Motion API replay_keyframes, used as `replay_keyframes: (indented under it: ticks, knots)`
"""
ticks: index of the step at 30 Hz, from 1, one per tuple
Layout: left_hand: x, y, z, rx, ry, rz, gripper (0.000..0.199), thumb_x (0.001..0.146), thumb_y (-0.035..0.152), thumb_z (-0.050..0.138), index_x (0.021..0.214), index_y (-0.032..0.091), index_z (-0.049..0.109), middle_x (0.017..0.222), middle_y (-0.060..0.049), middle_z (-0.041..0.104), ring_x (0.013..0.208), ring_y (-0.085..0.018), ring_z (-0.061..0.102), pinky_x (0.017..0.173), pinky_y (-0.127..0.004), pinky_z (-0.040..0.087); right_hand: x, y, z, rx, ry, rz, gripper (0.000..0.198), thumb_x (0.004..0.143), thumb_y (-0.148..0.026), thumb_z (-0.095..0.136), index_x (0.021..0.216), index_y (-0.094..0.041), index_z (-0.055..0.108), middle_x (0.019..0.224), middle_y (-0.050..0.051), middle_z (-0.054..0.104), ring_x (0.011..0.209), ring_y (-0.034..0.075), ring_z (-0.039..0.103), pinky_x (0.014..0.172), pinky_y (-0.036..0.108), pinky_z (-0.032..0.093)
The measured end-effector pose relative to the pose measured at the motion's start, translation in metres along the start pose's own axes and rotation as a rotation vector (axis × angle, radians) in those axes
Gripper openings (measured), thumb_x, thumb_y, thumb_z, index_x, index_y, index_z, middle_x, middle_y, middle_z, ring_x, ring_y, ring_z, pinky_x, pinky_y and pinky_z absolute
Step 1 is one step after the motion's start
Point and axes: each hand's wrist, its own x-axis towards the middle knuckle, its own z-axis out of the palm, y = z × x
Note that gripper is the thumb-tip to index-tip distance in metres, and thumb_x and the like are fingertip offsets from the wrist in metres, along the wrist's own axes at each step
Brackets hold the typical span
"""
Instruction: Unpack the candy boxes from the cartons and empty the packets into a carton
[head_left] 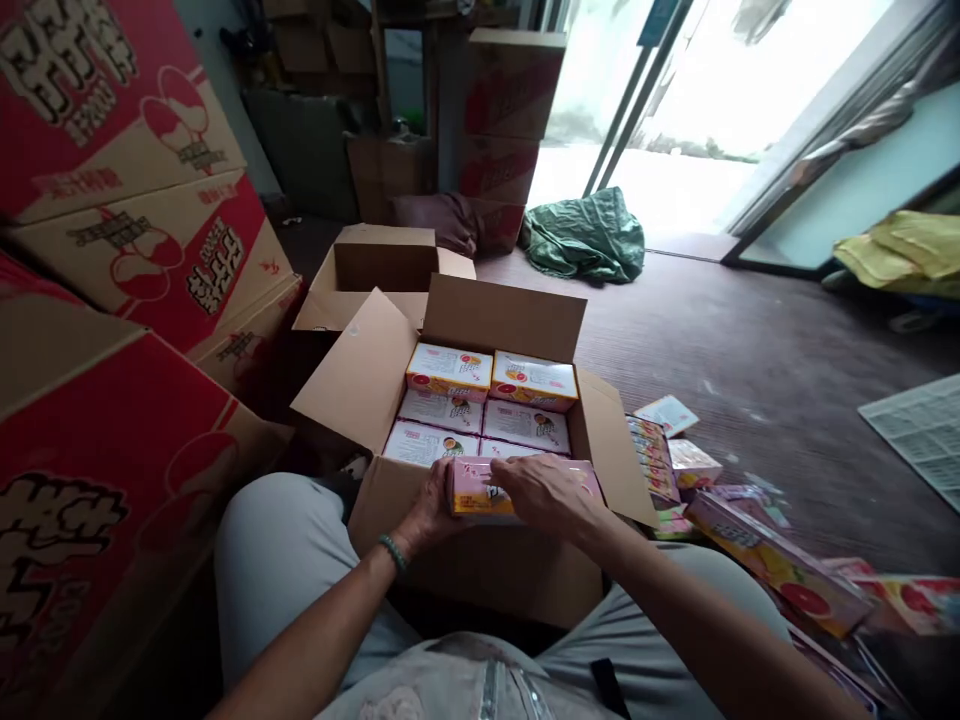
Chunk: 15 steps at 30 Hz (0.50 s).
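Between my knees stands an open cardboard carton with its flaps spread out. Inside it lie rows of small printed boxes, white on top; the two at the far end, a left box and a right box, sit higher than the others. Over the near edge of the carton I have a pink and yellow box. My left hand, with a green bead bracelet at the wrist, grips its left end. My right hand lies across its top and front, fingers bent against it.
Large red and brown cartons are stacked at my left. Behind the open carton sits another open carton. On the floor at right lie several loose boxes and wrappers, among them a long fruit-printed box. A green sack lies by the doorway.
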Motion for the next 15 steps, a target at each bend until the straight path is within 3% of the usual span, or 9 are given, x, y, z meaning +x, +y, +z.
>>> replay_keyframes:
  ticks: [3,7,15]
  knots:
    - [0.000,-0.006,0.005,-0.006,0.029,0.022,0.090,0.051,0.023,0.084,0.125,0.024,0.033,0.119,-0.008,0.050,0.112,-0.030,0.054,0.094,-0.046,0.047,0.013,-0.025,-0.007,-0.091,-0.108,-0.023,0.024,0.092,-0.019,0.040,0.103,-0.018,0.062,0.086,0.010,0.070,0.074,0.019,0.065,0.061,0.026,0.035]
    - [-0.001,-0.008,0.005,0.001,0.040,0.037,0.085,0.051,0.025,0.084,0.122,0.022,0.036,0.116,-0.006,0.049,0.110,-0.028,0.053,0.095,-0.046,0.046,0.019,-0.038,-0.006,-0.151,-0.143,-0.004,0.028,0.090,-0.013,0.040,0.106,-0.016,0.062,0.086,0.011,0.071,0.074,0.021,0.067,0.060,0.027,0.038]
    - [0.007,-0.009,0.003,0.013,0.042,0.119,0.081,0.047,0.013,0.082,0.117,0.023,0.041,0.111,-0.005,0.052,0.105,-0.025,0.054,0.091,-0.040,0.048,0.007,-0.005,0.002,-0.187,-0.170,0.056,0.027,0.091,-0.014,0.040,0.104,-0.018,0.063,0.085,0.010,0.071,0.077,0.019,0.067,0.058,0.025,0.036]
